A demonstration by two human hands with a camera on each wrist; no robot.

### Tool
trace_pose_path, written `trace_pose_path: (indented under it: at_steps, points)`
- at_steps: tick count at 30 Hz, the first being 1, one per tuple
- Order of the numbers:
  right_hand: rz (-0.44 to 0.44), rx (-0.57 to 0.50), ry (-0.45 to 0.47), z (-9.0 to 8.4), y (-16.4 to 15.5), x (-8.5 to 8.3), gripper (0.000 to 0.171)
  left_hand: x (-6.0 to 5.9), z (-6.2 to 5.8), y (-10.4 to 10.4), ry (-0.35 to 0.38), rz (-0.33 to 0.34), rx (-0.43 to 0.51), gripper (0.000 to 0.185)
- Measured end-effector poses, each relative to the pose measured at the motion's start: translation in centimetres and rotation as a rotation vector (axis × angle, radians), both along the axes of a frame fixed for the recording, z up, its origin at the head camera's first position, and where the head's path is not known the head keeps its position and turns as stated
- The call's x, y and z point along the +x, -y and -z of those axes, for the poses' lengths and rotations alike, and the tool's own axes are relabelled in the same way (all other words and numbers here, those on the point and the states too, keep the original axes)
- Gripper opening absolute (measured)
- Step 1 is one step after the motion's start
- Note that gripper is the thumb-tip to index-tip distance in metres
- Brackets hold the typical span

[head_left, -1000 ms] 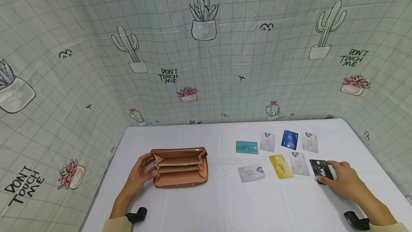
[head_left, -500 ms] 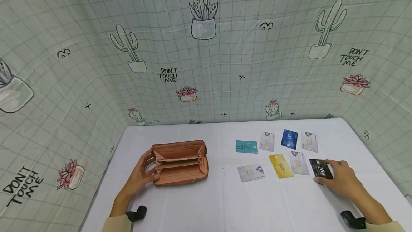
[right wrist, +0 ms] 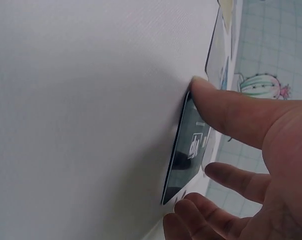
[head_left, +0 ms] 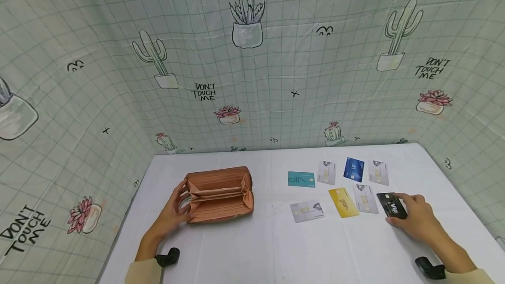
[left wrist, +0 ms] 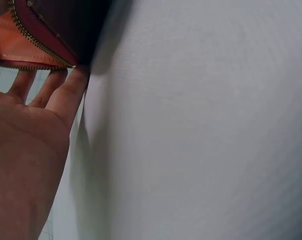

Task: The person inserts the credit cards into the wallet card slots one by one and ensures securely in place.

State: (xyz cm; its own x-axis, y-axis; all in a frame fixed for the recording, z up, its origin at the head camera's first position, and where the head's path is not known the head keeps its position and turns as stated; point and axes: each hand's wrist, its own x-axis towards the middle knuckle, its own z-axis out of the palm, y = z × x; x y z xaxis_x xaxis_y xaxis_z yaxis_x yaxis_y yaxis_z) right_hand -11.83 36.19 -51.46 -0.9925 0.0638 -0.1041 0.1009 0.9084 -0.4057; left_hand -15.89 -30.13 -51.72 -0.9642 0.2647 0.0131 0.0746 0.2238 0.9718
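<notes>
A tan zip wallet (head_left: 221, 194) lies open on the white table (head_left: 252, 249), left of centre, with its card slots showing. My left hand (head_left: 184, 200) grips its left end, thumb above and fingers below. In the left wrist view those fingers (left wrist: 65, 95) lie along the wallet's zip edge (left wrist: 35, 37). A black VIP card (head_left: 390, 205) lies at the right. My right hand (head_left: 408, 211) pinches it by the edges. In the right wrist view my thumb (right wrist: 216, 102) presses one edge of the black card (right wrist: 186, 155), and the other fingertips (right wrist: 226, 177) sit at the opposite edge.
Several more cards lie flat between the wallet and my right hand: a teal one (head_left: 301, 179), a blue one (head_left: 353, 169), a yellow one (head_left: 343, 202) and silver ones such as (head_left: 307, 211). A cactus-print curtain (head_left: 252, 78) encloses the table at the back and sides.
The wallet has opened wider and tipped back a little under my left hand. My right hand has stayed on the black card, shifting very slightly left.
</notes>
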Motion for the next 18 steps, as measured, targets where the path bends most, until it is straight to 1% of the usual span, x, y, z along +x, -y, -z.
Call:
trace_pose_path:
  at_steps: [5,10,14,18]
  points:
    - [-0.006,-0.032,-0.021,0.2,-0.1,-0.2,0.079,-0.1,0.1,0.1,0.021,0.005,0.002,0.109]
    - [-0.017,-0.045,-0.011,0.1,0.0,-0.7,0.08,-0.1,0.0,0.1,0.017,0.014,0.026,0.109]
    - [-0.016,-0.068,0.054,-0.4,0.0,-1.1,0.083,0.0,-0.1,0.1,0.034,0.008,0.026,0.11]
    - [0.003,-0.096,0.121,-0.6,0.0,-1.3,0.086,-0.1,0.1,0.1,0.055,0.001,0.018,0.111]
